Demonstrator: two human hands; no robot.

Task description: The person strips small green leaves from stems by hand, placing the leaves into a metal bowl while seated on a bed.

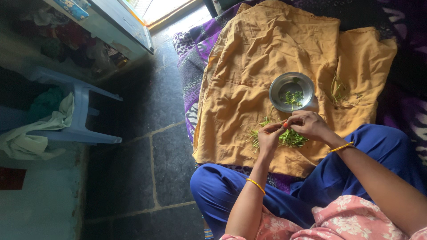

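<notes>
My left hand (270,136) and my right hand (310,124) meet over a small heap of green leafy sprigs (291,138) lying on a mustard-yellow cloth (249,66). Both hands pinch a thin green sprig between their fingertips. Just beyond the hands stands a round steel bowl (278,89) with a few picked green leaves (294,98) inside. A loose bunch of bare stems (339,92) lies on the cloth to the right of the bowl. Yellow bangles ring both wrists.
I sit cross-legged in blue trousers (222,191) on a purple patterned mat (192,62). Dark stone floor (151,133) spreads to the left. A pale blue plastic stool (78,111) with a draped cloth (26,140) stands at far left.
</notes>
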